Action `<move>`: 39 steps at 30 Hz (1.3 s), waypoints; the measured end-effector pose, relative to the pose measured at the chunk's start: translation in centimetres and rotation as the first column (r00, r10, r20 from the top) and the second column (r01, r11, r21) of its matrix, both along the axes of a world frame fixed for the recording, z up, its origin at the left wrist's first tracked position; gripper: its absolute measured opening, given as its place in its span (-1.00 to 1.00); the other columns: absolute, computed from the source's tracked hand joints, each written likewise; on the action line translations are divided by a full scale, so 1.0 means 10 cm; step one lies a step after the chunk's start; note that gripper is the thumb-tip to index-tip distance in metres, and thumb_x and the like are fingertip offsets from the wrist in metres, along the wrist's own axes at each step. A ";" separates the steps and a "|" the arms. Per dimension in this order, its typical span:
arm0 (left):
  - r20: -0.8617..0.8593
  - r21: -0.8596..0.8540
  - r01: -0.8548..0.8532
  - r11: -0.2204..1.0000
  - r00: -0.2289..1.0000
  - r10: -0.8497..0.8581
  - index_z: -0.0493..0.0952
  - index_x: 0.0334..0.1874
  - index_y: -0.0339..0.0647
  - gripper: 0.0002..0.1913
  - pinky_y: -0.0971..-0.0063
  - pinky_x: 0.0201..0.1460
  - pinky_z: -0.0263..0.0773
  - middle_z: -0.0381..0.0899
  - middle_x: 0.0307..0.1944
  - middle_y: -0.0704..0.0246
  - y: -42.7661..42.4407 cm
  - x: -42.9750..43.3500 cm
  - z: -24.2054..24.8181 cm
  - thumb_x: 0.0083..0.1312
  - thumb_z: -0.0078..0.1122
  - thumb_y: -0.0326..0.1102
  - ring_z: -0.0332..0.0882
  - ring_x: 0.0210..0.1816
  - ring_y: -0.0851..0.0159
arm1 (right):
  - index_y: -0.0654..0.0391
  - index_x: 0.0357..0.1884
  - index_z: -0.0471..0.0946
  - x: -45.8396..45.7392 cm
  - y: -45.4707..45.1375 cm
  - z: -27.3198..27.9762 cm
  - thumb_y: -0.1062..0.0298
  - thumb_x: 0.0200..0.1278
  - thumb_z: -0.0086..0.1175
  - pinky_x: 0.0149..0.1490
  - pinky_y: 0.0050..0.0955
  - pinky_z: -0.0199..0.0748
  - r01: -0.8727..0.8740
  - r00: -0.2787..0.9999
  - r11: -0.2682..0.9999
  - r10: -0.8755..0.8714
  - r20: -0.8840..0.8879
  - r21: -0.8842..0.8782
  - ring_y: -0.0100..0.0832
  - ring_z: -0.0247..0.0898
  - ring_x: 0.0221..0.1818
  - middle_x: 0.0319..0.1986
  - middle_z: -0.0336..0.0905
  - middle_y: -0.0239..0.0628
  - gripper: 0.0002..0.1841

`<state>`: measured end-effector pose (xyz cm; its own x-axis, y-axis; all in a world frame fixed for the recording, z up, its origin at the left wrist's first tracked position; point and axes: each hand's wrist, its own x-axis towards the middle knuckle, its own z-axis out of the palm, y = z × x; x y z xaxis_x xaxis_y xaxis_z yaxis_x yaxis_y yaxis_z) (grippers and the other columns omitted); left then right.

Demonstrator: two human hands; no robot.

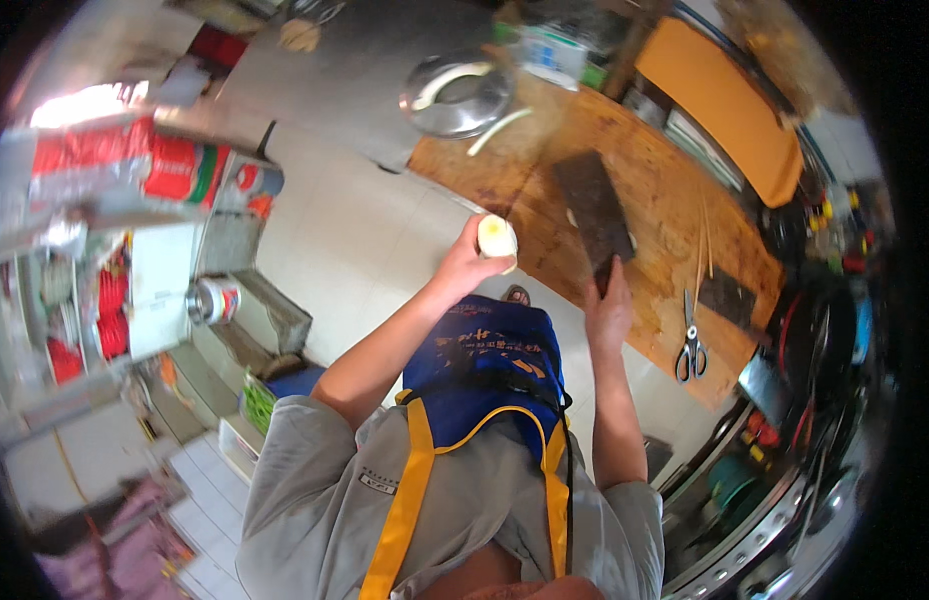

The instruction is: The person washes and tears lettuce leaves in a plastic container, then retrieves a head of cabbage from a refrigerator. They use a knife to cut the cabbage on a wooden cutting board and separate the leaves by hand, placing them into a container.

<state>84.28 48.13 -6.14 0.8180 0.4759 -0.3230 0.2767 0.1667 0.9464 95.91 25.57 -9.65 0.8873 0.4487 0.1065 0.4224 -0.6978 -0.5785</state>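
In my left hand is a pale, rounded piece of vegetable or fruit with a yellowish centre, held over the near edge of the wooden table. My right hand grips the handle of a dark, broad-bladed cleaver, whose blade lies over the wooden surface. Small pale bits cling to the blade. Beyond it, a long pale strip rests near a round shiny metal lid or dish, which has a curved pale piece on it.
Right of the cleaver are scissors with dark handles, thin wooden sticks and a second dark blade. An orange board stands behind the table. Shelves with red packages are at the left. A black wok sits far right.
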 end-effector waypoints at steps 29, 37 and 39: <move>0.008 0.184 -0.982 -0.030 -0.029 1.000 0.37 -0.03 -0.25 -0.45 0.45 -0.27 0.44 0.46 -0.28 0.33 -3.18 -6.08 0.58 0.01 0.48 -0.24 0.47 -0.29 0.38 | 0.20 0.31 0.17 -6.24 0.19 0.90 0.51 0.23 0.12 0.23 -0.39 0.30 -0.800 -0.481 0.069 0.519 -0.706 0.596 -0.39 0.34 0.14 0.12 0.38 -0.22 -0.39; 0.041 -0.209 -0.859 -0.467 -0.484 0.874 0.35 -0.03 -0.31 -0.48 0.55 -0.14 0.40 0.47 -0.21 0.41 -3.87 -7.04 0.22 0.05 0.47 -0.33 0.42 -0.18 0.51 | 0.23 0.29 0.20 -7.72 -0.08 0.75 0.16 0.45 -0.07 0.25 -0.39 0.24 -0.754 -0.656 -0.019 -0.036 -0.754 0.657 -0.43 0.26 0.18 0.14 0.32 -0.21 -0.50; 0.112 -0.318 -0.794 -0.517 -0.573 0.812 0.35 0.00 -0.32 -0.47 0.55 -0.13 0.39 0.48 -0.21 0.42 -3.88 -7.21 0.22 0.05 0.46 -0.34 0.40 -0.17 0.52 | 0.27 0.28 0.20 -8.01 -0.03 0.71 0.22 0.42 -0.01 0.20 -0.40 0.29 -0.760 -0.642 -0.115 -0.022 -0.767 0.640 -0.43 0.32 0.12 0.08 0.38 -0.19 -0.49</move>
<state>12.15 9.29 -3.91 -0.7822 0.5053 -0.3643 -0.4810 -0.1182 0.8687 15.83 25.23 -2.54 -0.9214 0.0346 -0.3872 0.3185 -0.5037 -0.8030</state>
